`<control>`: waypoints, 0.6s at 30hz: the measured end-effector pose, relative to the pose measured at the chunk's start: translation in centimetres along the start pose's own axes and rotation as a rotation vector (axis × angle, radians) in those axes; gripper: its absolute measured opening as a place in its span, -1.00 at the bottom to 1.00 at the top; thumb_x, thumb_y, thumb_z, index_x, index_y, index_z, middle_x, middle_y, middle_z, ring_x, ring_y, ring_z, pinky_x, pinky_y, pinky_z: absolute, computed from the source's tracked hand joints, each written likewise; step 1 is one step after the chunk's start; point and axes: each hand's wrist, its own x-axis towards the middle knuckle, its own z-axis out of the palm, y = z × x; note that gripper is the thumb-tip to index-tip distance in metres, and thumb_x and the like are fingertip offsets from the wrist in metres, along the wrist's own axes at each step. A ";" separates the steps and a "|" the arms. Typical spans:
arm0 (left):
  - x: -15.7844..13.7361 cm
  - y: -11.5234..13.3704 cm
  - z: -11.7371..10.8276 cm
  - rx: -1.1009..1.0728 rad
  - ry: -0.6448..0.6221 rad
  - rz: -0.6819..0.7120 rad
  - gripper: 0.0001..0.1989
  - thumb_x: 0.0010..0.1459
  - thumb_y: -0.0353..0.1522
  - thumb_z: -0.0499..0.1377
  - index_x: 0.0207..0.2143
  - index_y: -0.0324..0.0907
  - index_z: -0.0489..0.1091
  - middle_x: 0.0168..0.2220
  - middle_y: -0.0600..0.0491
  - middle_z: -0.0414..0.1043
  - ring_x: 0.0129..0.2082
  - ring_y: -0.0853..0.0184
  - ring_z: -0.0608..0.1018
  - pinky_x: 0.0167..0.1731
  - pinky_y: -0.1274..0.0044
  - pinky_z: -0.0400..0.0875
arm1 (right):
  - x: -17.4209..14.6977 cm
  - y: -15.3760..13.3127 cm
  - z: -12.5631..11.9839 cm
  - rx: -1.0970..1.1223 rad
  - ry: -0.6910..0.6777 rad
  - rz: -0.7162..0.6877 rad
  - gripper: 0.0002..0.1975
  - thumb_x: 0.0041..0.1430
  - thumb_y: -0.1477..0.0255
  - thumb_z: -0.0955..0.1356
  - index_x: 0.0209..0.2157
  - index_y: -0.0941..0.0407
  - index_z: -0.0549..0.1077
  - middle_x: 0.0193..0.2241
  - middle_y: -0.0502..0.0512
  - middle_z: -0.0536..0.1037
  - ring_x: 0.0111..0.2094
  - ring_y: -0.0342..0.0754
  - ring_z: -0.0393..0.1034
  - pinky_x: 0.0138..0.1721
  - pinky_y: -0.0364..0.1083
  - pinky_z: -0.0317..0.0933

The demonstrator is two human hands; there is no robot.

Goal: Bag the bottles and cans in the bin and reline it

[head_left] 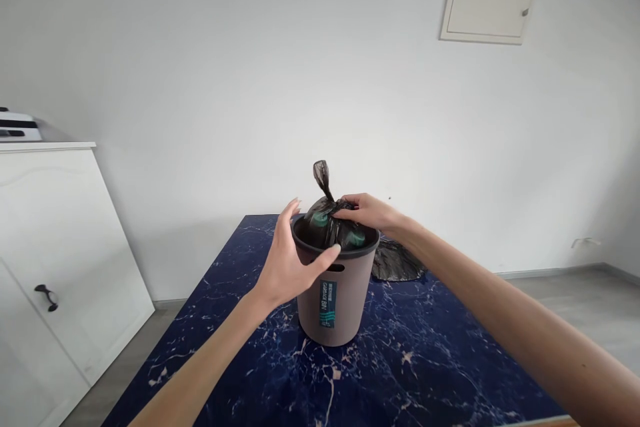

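Observation:
A grey-brown garbage bin (309, 307) with a dark rim and a teal label stands upright on the blue marbled table. Inside it sits a knotted black garbage bag (327, 230), its tied end sticking up above the rim; green items show faintly through the thin plastic. My right hand (367, 211) is closed on the bag just below the knot, at the right. Spread around the bin's left front side is my left hand (290, 263), fingers apart, thumb by the rim above the handle slot. Whether its palm touches the bin I cannot tell.
Another black plastic bag (397, 262) lies flat on the table (210, 327) behind the bin to the right. At the left stands a white cabinet (65, 227) with a black-and-white device (20, 127) on top. A white wall rises behind the table.

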 end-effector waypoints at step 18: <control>-1.5 -3.3 3.2 0.129 0.156 0.259 -0.11 0.22 -0.02 0.42 0.39 0.03 -0.01 0.45 -0.26 -0.04 0.50 -0.12 0.14 0.35 -0.05 0.33 | -0.5 -1.6 -9.9 0.455 0.667 -0.268 -0.80 0.26 0.34 0.53 -0.11 0.08 0.63 -0.12 0.09 0.74 -0.13 -0.02 0.68 -0.04 -0.03 0.59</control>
